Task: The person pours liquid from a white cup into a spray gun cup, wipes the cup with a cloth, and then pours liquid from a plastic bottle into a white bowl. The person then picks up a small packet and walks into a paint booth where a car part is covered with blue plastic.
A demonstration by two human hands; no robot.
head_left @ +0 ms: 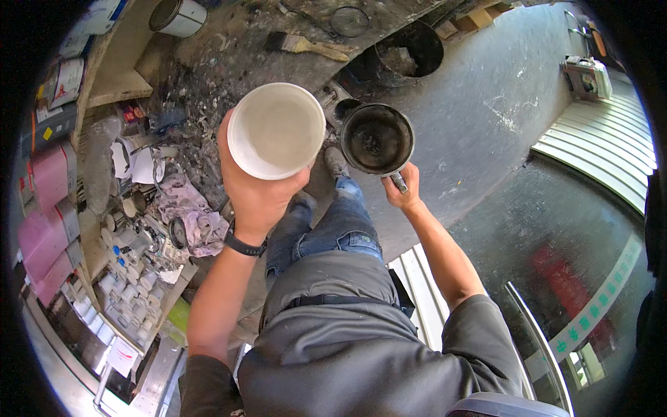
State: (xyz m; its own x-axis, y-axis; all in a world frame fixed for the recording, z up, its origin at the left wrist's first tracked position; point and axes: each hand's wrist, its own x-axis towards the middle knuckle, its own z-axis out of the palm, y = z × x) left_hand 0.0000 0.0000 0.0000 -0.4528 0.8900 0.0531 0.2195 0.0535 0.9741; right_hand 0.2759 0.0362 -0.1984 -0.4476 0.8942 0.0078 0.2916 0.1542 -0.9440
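My left hand point(257, 205) is wrapped round a white cup point(274, 128), held up with its opening toward me and a pale, smooth inside. To its right, my right hand point(404, 187) grips the handle of a dark mug point(377, 135); its blackened inside faces up. The two vessels are side by side, a small gap apart, above my legs and shoes. Whether either holds liquid I cannot tell.
At left stand shelves with pink packages point(48, 181), a pink rag point(194, 215) and many small containers point(128, 292). A dirty surface point(222, 42) holds a brush point(299, 43) and a can point(177, 17). A black bucket point(406, 52) is beyond; a glass panel point(486, 236) is at right.
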